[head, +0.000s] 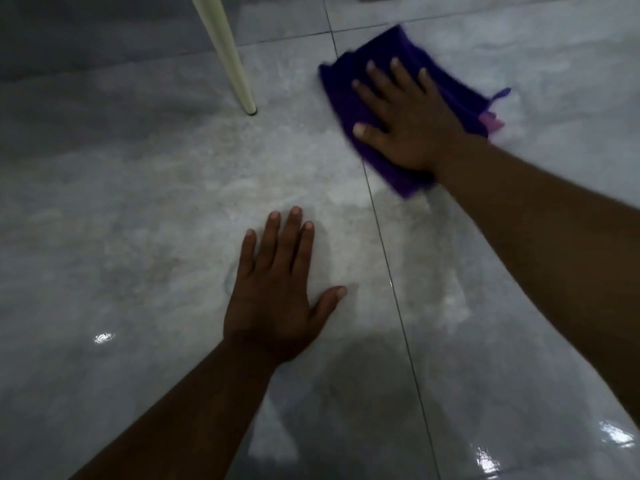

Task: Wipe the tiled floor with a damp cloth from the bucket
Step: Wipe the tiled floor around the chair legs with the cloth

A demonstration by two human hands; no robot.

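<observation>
Head camera looks down on the grey tiled floor [145,209], glossy and wet in patches, with grout lines crossing it. A cream furniture leg [225,53] stands on a tile at upper left. The purple cloth [381,64] lies flat at upper right, pinned under the right hand [405,123], palm down, fingers spread. Well apart from it, the left hand [277,299] rests flat and open on bare tile.

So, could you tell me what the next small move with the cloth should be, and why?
Probably sweep the right hand, flat on the purple cloth, across the tile beside the cream furniture leg. That patch looks duller than the glossy wet tiles nearer the left hand, which braces on the floor.
</observation>
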